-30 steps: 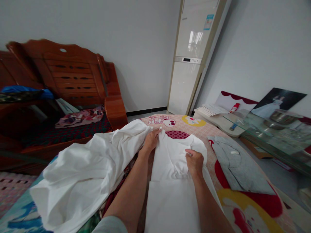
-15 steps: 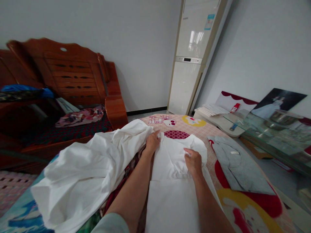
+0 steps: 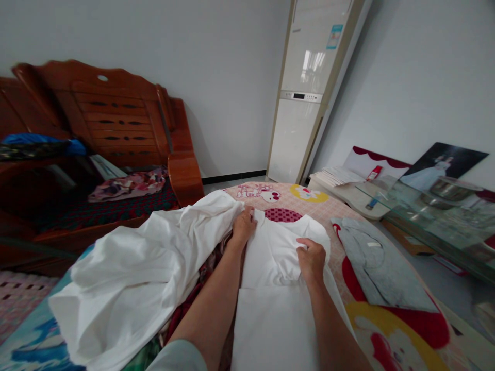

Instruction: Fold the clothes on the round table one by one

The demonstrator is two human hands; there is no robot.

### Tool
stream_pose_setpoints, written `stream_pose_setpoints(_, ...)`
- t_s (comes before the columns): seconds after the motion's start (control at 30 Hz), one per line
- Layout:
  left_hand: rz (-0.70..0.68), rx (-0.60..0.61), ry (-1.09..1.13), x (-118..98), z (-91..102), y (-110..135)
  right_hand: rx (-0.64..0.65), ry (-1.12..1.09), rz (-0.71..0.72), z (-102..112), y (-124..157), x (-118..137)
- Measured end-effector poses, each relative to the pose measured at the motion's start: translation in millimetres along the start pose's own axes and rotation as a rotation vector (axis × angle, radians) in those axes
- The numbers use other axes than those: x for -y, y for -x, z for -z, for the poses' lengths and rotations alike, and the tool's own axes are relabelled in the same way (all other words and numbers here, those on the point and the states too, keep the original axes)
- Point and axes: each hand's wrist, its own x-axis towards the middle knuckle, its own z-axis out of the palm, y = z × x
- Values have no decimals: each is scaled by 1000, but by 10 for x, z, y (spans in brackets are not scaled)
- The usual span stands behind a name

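A white shirt (image 3: 270,252) lies spread on the bed, its neckline at the far end. A flat white rectangular piece (image 3: 274,324) covers its near part; I cannot tell whether it is a board or folded cloth. My left hand (image 3: 243,225) is closed on the shirt's far left corner, beside the collar. My right hand (image 3: 312,260) rests on the shirt's right half, fingers curled and thumb near the index finger, closed on the fabric. To the left, the shirt's cloth borders a large rumpled white cloth (image 3: 127,268), whose far end reaches my left hand.
A folded grey shirt (image 3: 381,263) lies on the patterned bedspread (image 3: 410,345) at right. Beyond it stands a glass table (image 3: 436,232) with a metal bowl (image 3: 456,188). A wooden bench (image 3: 116,123) is at left, and a tall white air conditioner (image 3: 296,134) fills the corner.
My right hand has shifted slightly right, and its index finger has curled in from a straighter pose. My left hand stays at the corner, with its fingers slightly moved.
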Motion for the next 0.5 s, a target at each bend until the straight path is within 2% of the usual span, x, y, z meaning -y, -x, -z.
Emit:
stream_pose_setpoints(0.2, -82, -17, 11, 13, -56, 1, 22, 34, 4, -8, 2, -2)
stream_pose_setpoints(0.37, -140, 16, 25, 64, -73, -45, -17, -1, 13, -14, 0, -19)
stream_pose_setpoints(0.5, -118, -40, 25, 101, -95, -78, -56, -64, 41, -9, 2, -22)
